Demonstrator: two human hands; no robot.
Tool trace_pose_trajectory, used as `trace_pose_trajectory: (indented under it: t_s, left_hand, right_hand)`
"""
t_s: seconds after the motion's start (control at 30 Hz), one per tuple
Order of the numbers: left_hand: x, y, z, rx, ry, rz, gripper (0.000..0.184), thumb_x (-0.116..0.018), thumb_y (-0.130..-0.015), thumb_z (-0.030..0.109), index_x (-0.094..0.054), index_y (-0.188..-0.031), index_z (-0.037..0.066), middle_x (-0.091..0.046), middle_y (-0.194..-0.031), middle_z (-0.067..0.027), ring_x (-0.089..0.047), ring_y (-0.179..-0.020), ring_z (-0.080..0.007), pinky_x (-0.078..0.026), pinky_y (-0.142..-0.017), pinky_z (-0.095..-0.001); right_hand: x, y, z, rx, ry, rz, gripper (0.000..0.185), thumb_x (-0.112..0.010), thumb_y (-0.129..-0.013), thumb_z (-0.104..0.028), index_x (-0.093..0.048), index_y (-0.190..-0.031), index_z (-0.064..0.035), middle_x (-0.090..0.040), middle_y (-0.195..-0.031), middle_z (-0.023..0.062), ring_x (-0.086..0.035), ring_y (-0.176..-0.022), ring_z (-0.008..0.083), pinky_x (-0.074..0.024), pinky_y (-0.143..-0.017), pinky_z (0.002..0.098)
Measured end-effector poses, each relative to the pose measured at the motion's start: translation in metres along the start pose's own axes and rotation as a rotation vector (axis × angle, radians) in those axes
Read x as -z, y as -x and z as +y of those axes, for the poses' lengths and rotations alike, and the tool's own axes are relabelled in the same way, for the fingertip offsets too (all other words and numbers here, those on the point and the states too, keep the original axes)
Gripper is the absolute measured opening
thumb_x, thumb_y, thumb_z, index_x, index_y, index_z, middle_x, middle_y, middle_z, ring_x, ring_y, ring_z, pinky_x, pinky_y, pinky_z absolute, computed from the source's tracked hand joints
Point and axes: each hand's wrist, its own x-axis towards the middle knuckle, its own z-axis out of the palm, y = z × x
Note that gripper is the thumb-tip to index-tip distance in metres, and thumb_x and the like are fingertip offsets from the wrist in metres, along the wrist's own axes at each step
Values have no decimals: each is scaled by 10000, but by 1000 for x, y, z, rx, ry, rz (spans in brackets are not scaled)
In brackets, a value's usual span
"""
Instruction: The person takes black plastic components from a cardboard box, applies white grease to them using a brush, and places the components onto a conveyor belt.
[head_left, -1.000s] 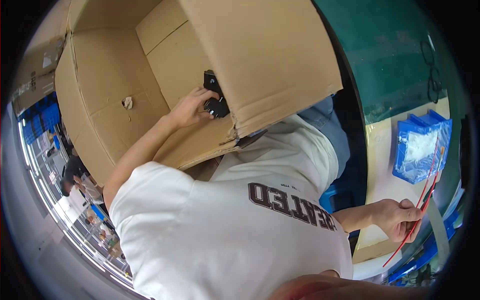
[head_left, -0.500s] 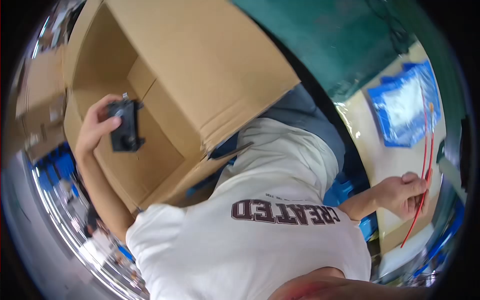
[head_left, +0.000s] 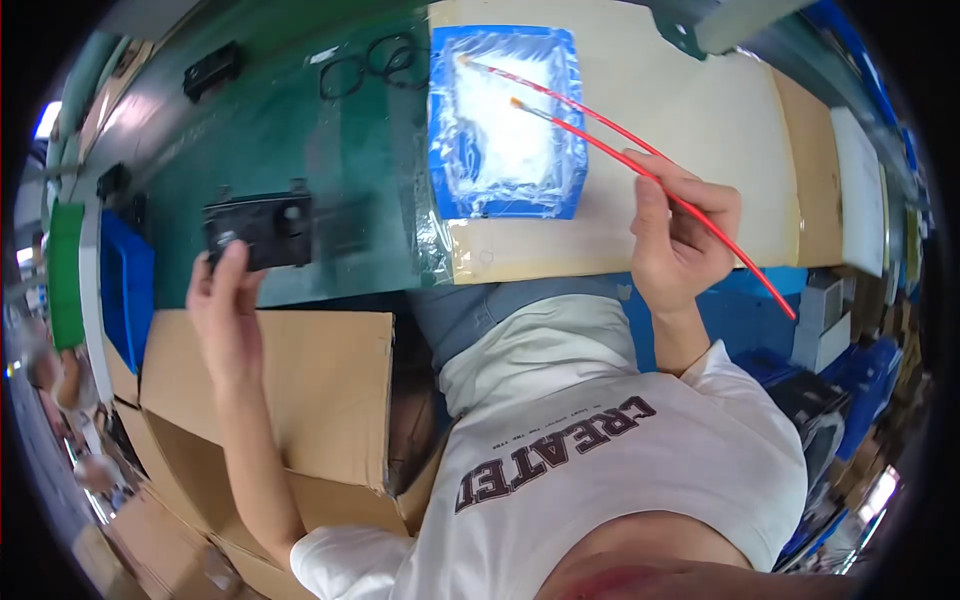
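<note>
In my left hand (head_left: pixel 228 300) a flat black plastic part (head_left: pixel 260 230) is pinched by its lower left edge, over the green mat (head_left: pixel 340 210). My right hand (head_left: pixel 685 225) grips two thin red brushes (head_left: pixel 715 228), their bristle tips pointing up and left. Those tips lie over a blue tray (head_left: pixel 437 150) wrapped in clear plastic, with white material (head_left: pixel 500 145) inside. Whether the bristles touch the white material is unclear.
Black loops (head_left: pixel 385 65) and another black part (head_left: pixel 212 70) lie farther back on the mat. An open cardboard box (head_left: pixel 330 350) stands below my left forearm. A blue bin (head_left: pixel 125 290) is at the left. People are visible at the far left.
My left hand has lifted the black part out of the cardboard box and carried it over the green mat. The view has swung toward the table. My right hand still holds the red brushes.
</note>
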Motion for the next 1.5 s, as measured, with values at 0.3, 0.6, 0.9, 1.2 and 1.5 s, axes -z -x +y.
trace_pose_trajectory:
  t_s: [0.3,0.6,0.9,1.2,1.5]
  left_hand:
    - [-28,-3,-26,46,-821,-151,423,-740,-912,283,-596,-1148,-38,-682,-940,-81,-667,-857,-172,-541,-741,-309]
    - [-49,6,-14,-953,-1309,-509,736,-652,-769,-29,-415,-1464,13,-423,-1509,-181,-377,-1396,-396,-329,-1138,-463]
    - [-56,10,-14,-819,-1447,-538,794,-691,-709,-35,-441,-1458,47,-526,-1395,-156,-466,-1285,-381,-367,-1090,-474]
    - [-50,6,-11,-750,-1345,-511,862,-821,-662,74,-457,-1442,39,-551,-1308,-169,-487,-1197,-384,-412,-1025,-469]
    - [-44,3,-13,-705,-1339,-537,830,-812,-711,117,-439,-1446,17,-533,-1329,-190,-483,-1212,-389,-404,-1038,-459]
  right_hand:
    - [-26,-9,-7,-125,94,-174,157,-677,-894,65,-545,-943,-5,-753,-986,148,-524,-533,-1,-388,-470,159]
    - [-35,-17,-7,-112,193,-235,172,-706,-871,58,-559,-927,-12,-762,-959,131,-432,-456,-19,-336,-433,159]
    - [-36,-19,-2,-142,106,-236,172,-691,-881,69,-543,-912,-12,-761,-937,139,-420,-476,-22,-340,-465,157]
    - [-29,-18,-6,-306,-47,-198,134,-638,-937,59,-520,-964,0,-748,-980,150,-449,-536,-32,-330,-479,144]
    - [-36,-10,-1,-368,-287,10,132,-684,-927,16,-571,-996,10,-672,-774,41,-432,-540,-41,-293,-475,154]
